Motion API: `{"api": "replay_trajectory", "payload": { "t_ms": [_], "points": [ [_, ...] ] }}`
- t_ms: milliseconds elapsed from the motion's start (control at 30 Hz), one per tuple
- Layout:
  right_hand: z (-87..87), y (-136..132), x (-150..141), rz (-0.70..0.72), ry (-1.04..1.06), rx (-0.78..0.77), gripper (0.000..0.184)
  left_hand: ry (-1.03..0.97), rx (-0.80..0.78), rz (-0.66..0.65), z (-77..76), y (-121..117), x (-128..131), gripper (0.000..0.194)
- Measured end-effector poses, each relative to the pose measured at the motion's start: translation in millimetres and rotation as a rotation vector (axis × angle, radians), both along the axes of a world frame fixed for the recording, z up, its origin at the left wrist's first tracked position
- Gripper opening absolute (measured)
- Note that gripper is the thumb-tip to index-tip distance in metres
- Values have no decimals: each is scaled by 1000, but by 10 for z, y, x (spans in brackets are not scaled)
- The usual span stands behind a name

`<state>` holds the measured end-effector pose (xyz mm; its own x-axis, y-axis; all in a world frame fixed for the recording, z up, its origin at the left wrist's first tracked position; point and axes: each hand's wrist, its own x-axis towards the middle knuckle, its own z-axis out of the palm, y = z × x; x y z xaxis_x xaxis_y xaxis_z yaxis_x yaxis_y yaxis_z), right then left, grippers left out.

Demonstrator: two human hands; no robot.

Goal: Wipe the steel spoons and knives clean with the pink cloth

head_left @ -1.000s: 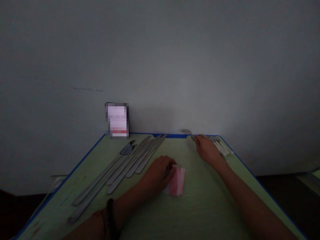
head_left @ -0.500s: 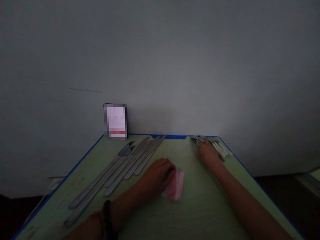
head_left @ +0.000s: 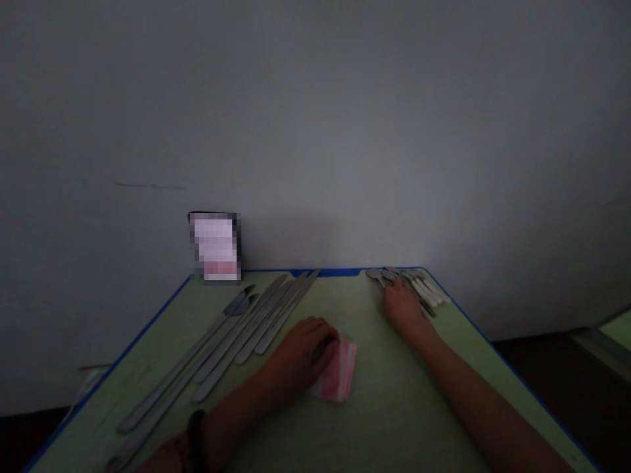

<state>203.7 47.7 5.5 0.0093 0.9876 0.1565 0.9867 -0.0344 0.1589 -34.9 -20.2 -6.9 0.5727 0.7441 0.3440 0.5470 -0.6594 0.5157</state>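
Cutlery (head_left: pixel 424 293) is lying beyond and right of a pink-and-white square (head_left: pixel 340 373), the right hand (head_left: pixel 404 305) covering some, grip unclear; the left hand (head_left: pixel 306 355) is resting half-curled at its left edge, any hold hidden.

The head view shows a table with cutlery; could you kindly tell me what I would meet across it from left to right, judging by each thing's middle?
Long spoons → knives → left hand → pink-and-white striped item → right hand → white-handled cutlery.
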Motion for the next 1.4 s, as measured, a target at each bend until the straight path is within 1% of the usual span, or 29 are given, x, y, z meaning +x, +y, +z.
{"api": "replay_trajectory", "payload": {
  "t_ms": [100, 200, 267, 333, 400, 467, 567, 633, 700, 733, 800, 900, 1000, 1100, 1167, 1233, 1267, 1300, 1367, 1400],
  "points": [
    [29, -21, -27, -37, 12, -40, 40, 7, -14, 2, 7, 6, -11, 19],
    [64, -21, -23, -36, 31, -82, 40, 11, -34, 3, 22, 5, -19, 19],
    [80, -25, -30, -30, 39, -53, 39, 7, -46, -2, 27, 2, -22, 19],
    [79, -50, -83, 10, 54, 41, 36, 6, -52, -9, 24, -1, -24, 19],
    [45, -103, -203, 107, 111, 143, 36, 7, -46, 15, 14, 0, -27, 18],
    [-26, -177, -370, 252, 249, 161, 36, -1, -20, 90, -1, 8, -35, 17],
    [-153, -284, -586, 494, 488, 34, 39, -10, 19, 224, -19, 25, -55, 16],
    [-202, -331, -643, 610, 674, 6, 39, 17, 11, 233, -22, 30, -67, 15],
    [-210, -352, -635, 700, 806, -14, 40, 29, 20, 225, -22, 28, -70, 14],
    [-203, -355, -620, 737, 834, -53, 40, 34, 23, 218, -23, 25, -70, 15],
    [-183, -350, -596, 808, 767, -109, 41, 24, 20, 209, -29, 19, -69, 16],
    [-177, -328, -602, 794, 670, -116, 40, -14, 17, 215, -38, 26, -96, 19],
    [-192, -303, -628, 763, 670, -111, 33, 9, 73, 275, 4, 64, -193, 19],
    [-196, -291, -635, 777, 679, -129, 29, 141, 150, 357, 145, 127, -372, 23],
    [-197, -287, -630, 775, 683, -138, 29, 269, 154, 411, 279, 175, -533, 29],
    [-205, -283, -623, 772, 685, -136, 29, 397, 154, 528, 407, 225, -713, 35],
    [-212, -280, -621, 771, 686, -133, 29, 470, 136, 587, 456, 248, -803, 37],
    [-222, -276, -619, 772, 686, -131, 29, 546, 76, 634, 490, 269, -885, 39],
    [-241, -266, -617, 778, 688, -127, 27, 676, -124, 683, 503, 293, -1001, 45],
    [-249, -261, -616, 782, 690, -125, 27, 717, -211, 702, 480, 293, -1022, 50]
  ]
}}
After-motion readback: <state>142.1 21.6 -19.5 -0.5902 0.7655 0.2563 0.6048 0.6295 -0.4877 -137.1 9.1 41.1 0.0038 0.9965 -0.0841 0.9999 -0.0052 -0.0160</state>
